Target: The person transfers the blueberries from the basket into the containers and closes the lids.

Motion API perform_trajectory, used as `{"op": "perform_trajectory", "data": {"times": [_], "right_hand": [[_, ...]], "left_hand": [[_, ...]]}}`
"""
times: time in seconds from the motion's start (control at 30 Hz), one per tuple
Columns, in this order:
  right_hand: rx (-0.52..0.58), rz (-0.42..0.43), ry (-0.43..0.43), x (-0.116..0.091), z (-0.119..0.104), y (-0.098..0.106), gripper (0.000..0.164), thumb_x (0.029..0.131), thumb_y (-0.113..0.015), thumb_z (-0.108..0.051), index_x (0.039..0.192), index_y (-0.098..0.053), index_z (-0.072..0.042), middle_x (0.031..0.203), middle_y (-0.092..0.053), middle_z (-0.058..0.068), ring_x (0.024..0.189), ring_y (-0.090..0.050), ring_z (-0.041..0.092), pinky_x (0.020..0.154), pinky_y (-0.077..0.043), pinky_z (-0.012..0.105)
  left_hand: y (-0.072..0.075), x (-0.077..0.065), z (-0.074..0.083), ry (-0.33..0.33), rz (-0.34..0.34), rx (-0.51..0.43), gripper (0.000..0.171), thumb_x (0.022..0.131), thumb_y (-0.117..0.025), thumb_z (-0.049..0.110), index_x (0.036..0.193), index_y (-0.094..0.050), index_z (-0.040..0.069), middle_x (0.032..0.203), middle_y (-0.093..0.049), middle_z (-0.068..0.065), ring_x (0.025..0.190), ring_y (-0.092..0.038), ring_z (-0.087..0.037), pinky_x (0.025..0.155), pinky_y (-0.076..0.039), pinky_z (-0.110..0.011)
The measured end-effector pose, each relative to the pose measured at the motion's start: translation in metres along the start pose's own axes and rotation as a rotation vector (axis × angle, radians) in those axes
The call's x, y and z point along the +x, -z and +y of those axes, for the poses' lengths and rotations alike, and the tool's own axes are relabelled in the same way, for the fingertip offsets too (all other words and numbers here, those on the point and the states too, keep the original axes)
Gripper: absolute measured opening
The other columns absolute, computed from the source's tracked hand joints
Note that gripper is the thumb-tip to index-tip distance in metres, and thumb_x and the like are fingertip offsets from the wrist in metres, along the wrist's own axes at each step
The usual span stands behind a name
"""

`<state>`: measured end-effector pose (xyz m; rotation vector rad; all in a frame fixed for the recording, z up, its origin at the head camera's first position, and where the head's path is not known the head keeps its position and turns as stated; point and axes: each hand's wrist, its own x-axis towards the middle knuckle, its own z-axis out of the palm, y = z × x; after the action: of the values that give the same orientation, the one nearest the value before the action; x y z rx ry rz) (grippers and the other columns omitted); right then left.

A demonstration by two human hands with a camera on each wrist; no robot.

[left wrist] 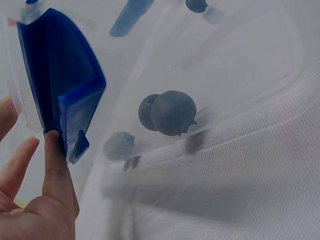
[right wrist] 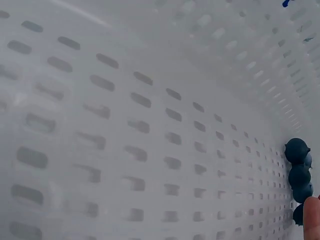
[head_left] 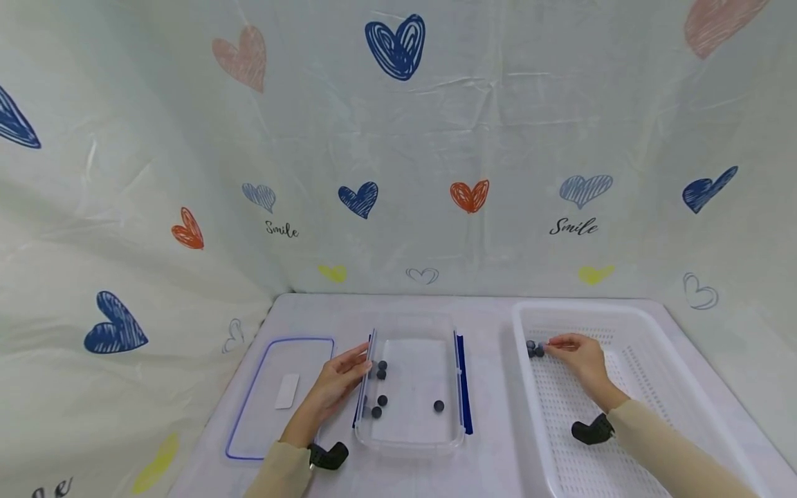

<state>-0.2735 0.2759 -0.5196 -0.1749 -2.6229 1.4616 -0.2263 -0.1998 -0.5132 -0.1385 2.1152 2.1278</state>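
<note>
My left hand [head_left: 341, 379] is at the left long side of a clear plastic box [head_left: 414, 439], fingers extended. In the left wrist view one fingertip [left wrist: 52, 145] touches the box's hanging blue clip [left wrist: 80, 90]. Several dark blueberries [head_left: 382, 400] lie inside the box, mostly along its left side, with one blueberry [head_left: 438, 406] towards the right. My right hand [head_left: 582, 360] reaches into a white perforated basket [head_left: 629, 387], fingertips right at a cluster of blueberries [right wrist: 300, 176] against the left wall. I cannot tell whether it pinches one.
A clear lid [head_left: 258, 422] with a blue rim lies left of the box, a small white rectangle [head_left: 287, 391] within its outline. Another blue clip [head_left: 463, 384] hangs along the box's right side. A heart-printed curtain [head_left: 411, 138] stands behind the white-covered table [head_left: 492, 415].
</note>
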Motion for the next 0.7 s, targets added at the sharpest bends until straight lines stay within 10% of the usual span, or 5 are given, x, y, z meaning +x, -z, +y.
{"op": "perform_trajectory", "data": {"times": [0.7], "right_hand": [[-0.075, 0.013, 0.051, -0.005, 0.009, -0.012, 0.027, 0.082, -0.082, -0.012, 0.098, -0.071, 0.007, 0.093, -0.072, 0.016, 0.081, -0.067, 0.02, 0.064, -0.05, 0.016]], "left_hand": [[0.0, 0.003, -0.004, 0.006, 0.006, -0.003, 0.051, 0.092, -0.074, 0.017, 0.14, -0.059, 0.009, 0.141, -0.054, -0.02, 0.129, -0.051, -0.03, 0.108, -0.041, -0.045]]}}
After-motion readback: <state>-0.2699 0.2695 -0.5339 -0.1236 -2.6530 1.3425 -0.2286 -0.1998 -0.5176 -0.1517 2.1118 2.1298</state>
